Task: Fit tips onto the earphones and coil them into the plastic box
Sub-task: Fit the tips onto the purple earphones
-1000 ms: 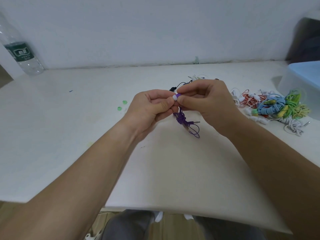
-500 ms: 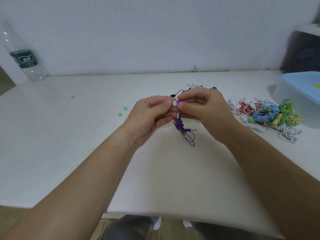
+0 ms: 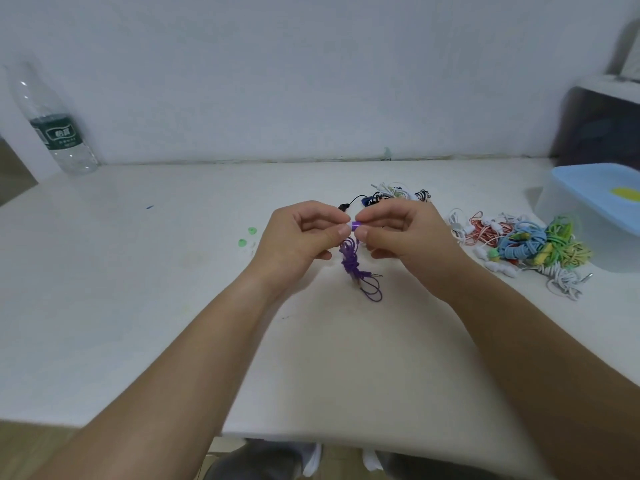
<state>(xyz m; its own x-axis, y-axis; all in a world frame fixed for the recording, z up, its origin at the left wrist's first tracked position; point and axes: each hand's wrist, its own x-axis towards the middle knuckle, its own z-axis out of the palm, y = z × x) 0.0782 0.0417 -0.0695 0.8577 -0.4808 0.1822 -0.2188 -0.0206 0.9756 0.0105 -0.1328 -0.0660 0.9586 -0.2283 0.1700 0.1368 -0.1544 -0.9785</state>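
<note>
The left hand point(image 3: 298, 240) and right hand point(image 3: 408, 237) meet over the middle of the table point(image 3: 138, 306), pinching one earphone point(image 3: 356, 225) between them, its cord point(image 3: 349, 263) hanging onto the tabletop before them. Two loose tips point(image 3: 252, 231) lie just left of the left hand, and a bottle point(image 3: 59, 133) stands far left against the wall. A small bunch of earphones point(image 3: 398, 194) lies behind the right hand, with a larger pile point(image 3: 526, 244) to its right, just beside the plastic box point(image 3: 588, 202).

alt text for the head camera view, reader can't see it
The left hand and right hand pinch a purple earphone between them above a white table, its bundled cable hanging down. A pile of coloured earphones and a blue-lidded plastic box sit to the right; a water bottle stands far left.
</note>
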